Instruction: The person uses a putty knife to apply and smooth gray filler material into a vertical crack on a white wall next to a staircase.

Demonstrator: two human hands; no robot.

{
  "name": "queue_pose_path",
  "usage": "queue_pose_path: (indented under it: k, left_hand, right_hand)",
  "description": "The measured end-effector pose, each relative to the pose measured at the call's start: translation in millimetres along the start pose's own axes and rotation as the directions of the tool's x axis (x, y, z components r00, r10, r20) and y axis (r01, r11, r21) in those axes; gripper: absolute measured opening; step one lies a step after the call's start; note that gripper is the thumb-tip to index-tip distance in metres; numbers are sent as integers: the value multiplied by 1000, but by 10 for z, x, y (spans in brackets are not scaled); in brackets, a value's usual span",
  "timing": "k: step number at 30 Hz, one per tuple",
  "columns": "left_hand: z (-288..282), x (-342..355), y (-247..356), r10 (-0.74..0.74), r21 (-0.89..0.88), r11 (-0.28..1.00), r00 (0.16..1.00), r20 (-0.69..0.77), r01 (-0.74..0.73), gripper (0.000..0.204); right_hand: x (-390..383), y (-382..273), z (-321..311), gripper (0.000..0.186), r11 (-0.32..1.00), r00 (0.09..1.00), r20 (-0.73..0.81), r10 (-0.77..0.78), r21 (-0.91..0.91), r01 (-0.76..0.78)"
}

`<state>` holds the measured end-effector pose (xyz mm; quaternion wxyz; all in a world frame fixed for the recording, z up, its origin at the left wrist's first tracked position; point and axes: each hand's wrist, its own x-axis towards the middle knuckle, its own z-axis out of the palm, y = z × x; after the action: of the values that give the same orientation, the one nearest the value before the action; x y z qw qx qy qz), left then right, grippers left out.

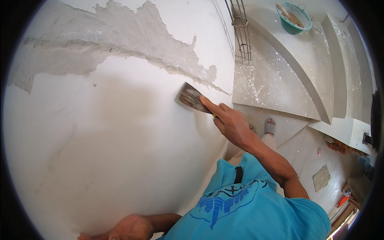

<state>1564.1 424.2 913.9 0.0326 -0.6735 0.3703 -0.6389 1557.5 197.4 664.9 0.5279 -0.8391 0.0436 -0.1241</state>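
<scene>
Overhead, the view takes in a white wall [120, 160] that fills the left half, smooth but smudged with faint brownish stains. Across its upper part runs a grey patch [140, 32], ragged at the edges, crossed by a rough ridge and tapering to a thin line toward the wall's corner. Just below that thin end is the scraper [192, 98], its broad blade streaked brown and pale; whether it touches the wall I cannot tell. The right hand [232, 122] grips it, forefinger laid along the blade. The left hand [132, 229] lies low near the wall, cut by the lower edge, so I cannot tell how wide it is or whether it holds anything.

Beyond the corner, bare metal rods [242, 30] stand beside curved steps [276, 80] spattered with white. On a step sits a teal bucket [286, 26] with brownish material and a wooden handle [282, 9] inside. Below are a grey sandal [270, 127] on a foot, a dull sheet [321, 178] on the pale floor [300, 168], and reddish rubble [340, 146] at the right.

As for writing, the blue shirt [280, 216] carries dark lettering, bent by folds, above a darker blue print [224, 204] resembling a skyline.
</scene>
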Motion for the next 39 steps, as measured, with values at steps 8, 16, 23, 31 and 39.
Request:
queue_pose_path:
  k: [8,16,23,31,39]
  left_hand:
    - [-20,-4,-13,-10,13,1000,1000,5,10,32]
    - [8,-52,12,-28,11,1000,1000,-6,28,32]
    - [-1,-52,31,-38,8,999,999,-14,38,31]
    - [-20,-43,45,-45,16,999,999,-19,45,31]
    - [-42,-25,19,-57,24,998,998,-37,58,31]
  right_hand:
    - [-40,-71,20,70,1000,999,26,25,-2,-25]
    - [-11,-29,34,72,998,999,4,52,-36,-52]
    - [49,-7,107,69,999,998,-46,43,-30,-45]
    - [48,19,144,69,998,998,-47,35,-54,-37]
    - [56,18,211,71,997,995,-101,19,-69,-26]
